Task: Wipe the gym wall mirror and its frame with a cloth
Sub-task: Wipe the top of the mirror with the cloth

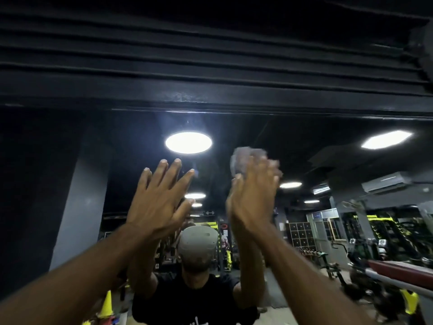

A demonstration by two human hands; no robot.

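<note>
The wall mirror (328,156) fills the lower half of the view and reflects the gym and a person in a black shirt. Its black top frame (210,99) runs across just above my hands. My left hand (159,198) is raised with fingers straight and spread, flat against the glass. My right hand (253,195) is blurred and presses a crumpled grey cloth (241,160) onto the mirror, a little below the frame. The cloth sticks out above my fingers.
Dark ribbed panels (210,43) cover the wall above the frame. A red padded bar (403,266) reaches in at the right edge. Reflected in the glass are ceiling lights (188,142), gym machines (384,233) and a yellow cone (107,303).
</note>
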